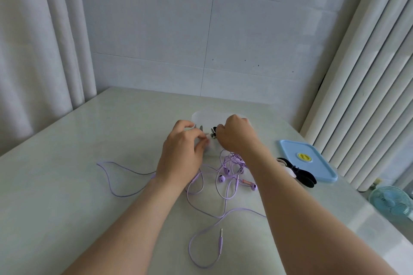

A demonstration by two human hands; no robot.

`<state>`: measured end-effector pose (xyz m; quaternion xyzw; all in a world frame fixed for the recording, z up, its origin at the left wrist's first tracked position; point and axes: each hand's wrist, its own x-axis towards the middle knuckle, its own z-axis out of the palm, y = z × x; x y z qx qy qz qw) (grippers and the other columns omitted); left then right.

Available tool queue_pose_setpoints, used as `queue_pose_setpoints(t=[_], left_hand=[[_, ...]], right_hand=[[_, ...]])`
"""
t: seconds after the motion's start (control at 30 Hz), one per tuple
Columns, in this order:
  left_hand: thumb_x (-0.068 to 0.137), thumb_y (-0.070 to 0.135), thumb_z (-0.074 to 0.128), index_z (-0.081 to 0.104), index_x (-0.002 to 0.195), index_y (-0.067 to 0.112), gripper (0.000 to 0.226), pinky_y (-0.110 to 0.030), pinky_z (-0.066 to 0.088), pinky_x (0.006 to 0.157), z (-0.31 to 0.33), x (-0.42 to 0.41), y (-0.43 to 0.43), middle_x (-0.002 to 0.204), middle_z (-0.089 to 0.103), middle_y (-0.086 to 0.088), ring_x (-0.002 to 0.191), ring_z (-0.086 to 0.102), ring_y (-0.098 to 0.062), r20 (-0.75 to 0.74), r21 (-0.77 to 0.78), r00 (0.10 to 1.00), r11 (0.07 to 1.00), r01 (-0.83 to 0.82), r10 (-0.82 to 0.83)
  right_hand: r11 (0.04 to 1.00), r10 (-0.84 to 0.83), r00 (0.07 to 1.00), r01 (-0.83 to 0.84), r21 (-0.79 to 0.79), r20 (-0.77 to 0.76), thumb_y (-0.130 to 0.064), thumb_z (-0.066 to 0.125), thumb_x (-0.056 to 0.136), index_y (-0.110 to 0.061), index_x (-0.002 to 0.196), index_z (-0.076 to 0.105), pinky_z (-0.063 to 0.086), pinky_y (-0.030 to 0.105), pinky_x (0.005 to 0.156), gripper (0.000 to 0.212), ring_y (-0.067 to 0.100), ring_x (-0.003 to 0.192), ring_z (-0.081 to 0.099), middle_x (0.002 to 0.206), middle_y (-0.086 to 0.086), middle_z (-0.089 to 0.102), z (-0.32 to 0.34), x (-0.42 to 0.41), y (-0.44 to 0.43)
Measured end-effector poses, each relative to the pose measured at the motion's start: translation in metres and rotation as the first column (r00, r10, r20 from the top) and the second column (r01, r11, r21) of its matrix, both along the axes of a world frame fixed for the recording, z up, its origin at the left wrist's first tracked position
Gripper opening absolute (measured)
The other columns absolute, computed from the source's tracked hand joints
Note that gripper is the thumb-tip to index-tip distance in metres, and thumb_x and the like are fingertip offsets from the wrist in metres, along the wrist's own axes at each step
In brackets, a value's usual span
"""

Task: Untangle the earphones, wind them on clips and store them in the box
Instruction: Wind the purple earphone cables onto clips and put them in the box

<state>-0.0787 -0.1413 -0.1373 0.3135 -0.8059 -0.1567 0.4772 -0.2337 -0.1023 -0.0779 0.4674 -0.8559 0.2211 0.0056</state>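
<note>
Left hand (pixel 182 147) is pinching a small pale piece (pixel 207 139) between thumb and fingertips; it is blurred and I cannot tell what it is. Right hand (pixel 239 134) is curling its fingers round one black clip (pixel 214 131), just beside the left fingertips. Both are working over one translucent box (pixel 201 116), partly hidden behind them.

Purple earphones (pixel 232 162) are lying in one tangle on the near side of the hands, between the forearms. Three earbuds (pixel 221 178) countable. One jack plug (pixel 220 240) is lying loose, nearer the person.

One blue lid (pixel 321 167) is sitting to the right. Spare clips (pixel 299 174), black and white, are overlapping its near-left edge, number unclear.

Pale glossy table (pixel 67 185) is carrying all of it. Grey tiled wall behind, curtain on the left, white vertical slats on the right. One small blue fan (pixel 388 203) is standing lower right, beyond the table edge.
</note>
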Motion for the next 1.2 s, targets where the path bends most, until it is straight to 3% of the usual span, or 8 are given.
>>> queue_pose_setpoints(t=[0.2, 0.33, 0.57, 0.63, 0.73, 0.83, 1.07, 1.2], left_hand=[[0.092, 0.017, 0.077, 0.079, 0.098, 0.014, 0.008, -0.039, 0.055, 0.078, 0.003, 0.006, -0.005, 0.105, 0.065, -0.006, 0.086, 0.068, -0.031, -0.015, -0.037, 0.993, 0.992, -0.117, 0.116], [0.095, 0.018, 0.072, 0.076, 0.099, 0.012, 0.008, -0.041, 0.05, 0.076, 0.008, 0.016, -0.006, 0.109, 0.062, -0.009, 0.087, 0.067, -0.037, 0.026, -0.016, 0.973, 0.973, -0.23, 0.23], [0.089, 0.015, 0.068, 0.059, 0.106, 0.017, 0.02, -0.046, 0.05, 0.079, 0.016, 0.017, 0.013, 0.105, 0.06, -0.006, 0.094, 0.056, -0.035, 0.077, -0.273, 0.971, 0.941, -0.2, 0.228], [0.091, 0.028, 0.059, 0.059, 0.094, 0.022, 0.006, -0.043, 0.053, 0.074, 0.015, 0.015, 0.028, 0.091, 0.064, 0.005, 0.082, 0.059, -0.025, 0.127, -0.2, 0.99, 0.979, -0.029, 0.056], [0.088, 0.062, 0.054, 0.064, 0.083, 0.029, 0.035, -0.032, 0.053, 0.069, 0.012, 0.01, 0.046, 0.081, 0.065, 0.015, 0.074, 0.059, -0.008, 0.278, 0.018, 0.959, 0.998, 0.052, -0.055], [0.089, 0.058, 0.056, 0.069, 0.082, 0.028, 0.034, -0.036, 0.054, 0.072, 0.0, 0.004, 0.045, 0.078, 0.067, 0.011, 0.08, 0.062, -0.015, 0.381, -0.012, 0.923, 0.998, 0.064, -0.055], [0.107, 0.031, 0.051, 0.075, 0.086, 0.021, 0.034, -0.02, 0.053, 0.079, 0.008, -0.001, 0.043, 0.082, 0.076, 0.008, 0.079, 0.07, -0.004, -0.126, 0.308, 0.989, 0.944, 0.115, -0.08], [0.114, 0.024, 0.04, 0.066, 0.091, 0.005, 0.04, -0.037, 0.062, 0.089, 0.024, -0.003, 0.046, 0.099, 0.078, -0.014, 0.097, 0.078, -0.026, -0.599, 0.491, 0.798, 0.758, 0.43, -0.065]], right_hand=[[0.984, 0.079, 0.89, -0.142, -0.109, -0.45, -0.02, 0.043, 0.102, -0.015, 0.098, 0.062, 0.038, 0.041, 0.083, 0.019, 0.035, 0.104, 0.053, 0.103, 0.008, 0.063, -0.003, 0.016, 0.031], [0.942, 0.162, 0.906, -0.26, -0.212, -0.391, -0.011, 0.051, 0.092, -0.016, 0.112, 0.064, 0.043, 0.04, 0.08, 0.025, 0.03, 0.101, 0.056, 0.107, 0.005, 0.064, -0.009, 0.007, 0.059], [0.931, 0.259, 0.961, -0.275, -0.238, -0.096, -0.012, 0.049, 0.084, -0.021, 0.075, 0.071, 0.048, 0.034, 0.055, 0.026, 0.017, 0.059, 0.055, 0.055, -0.01, 0.058, -0.015, 0.006, 0.111], [0.942, 0.268, 0.956, -0.286, -0.176, -0.12, -0.017, 0.049, 0.085, -0.019, 0.076, 0.068, 0.049, 0.036, 0.055, 0.022, 0.023, 0.066, 0.057, 0.061, -0.005, 0.062, -0.025, 0.01, 0.123], [0.964, 0.132, 0.981, -0.16, -0.212, -0.142, -0.02, 0.052, 0.084, -0.023, 0.082, 0.066, 0.049, 0.033, 0.06, 0.014, 0.023, 0.076, 0.06, 0.077, -0.006, 0.067, -0.03, 0.003, 0.128], [0.957, 0.008, 0.998, -0.023, -0.289, -0.056, -0.019, 0.058, 0.082, -0.027, 0.093, 0.065, 0.052, 0.036, 0.068, 0.015, 0.02, 0.084, 0.06, 0.093, -0.006, 0.065, -0.029, -0.012, 0.132], [0.984, 0.124, 0.992, -0.126, -0.128, -0.022, -0.033, 0.062, 0.094, -0.026, 0.13, 0.065, 0.052, 0.039, 0.093, 0.037, 0.024, 0.11, 0.062, 0.117, 0.0, 0.067, -0.042, -0.018, 0.126], [0.971, 0.193, 0.981, -0.189, -0.147, 0.009, -0.024, 0.05, 0.099, -0.029, 0.131, 0.065, 0.036, 0.029, 0.08, 0.036, 0.022, 0.112, 0.061, 0.111, -0.002, 0.073, -0.046, -0.013, 0.123]])
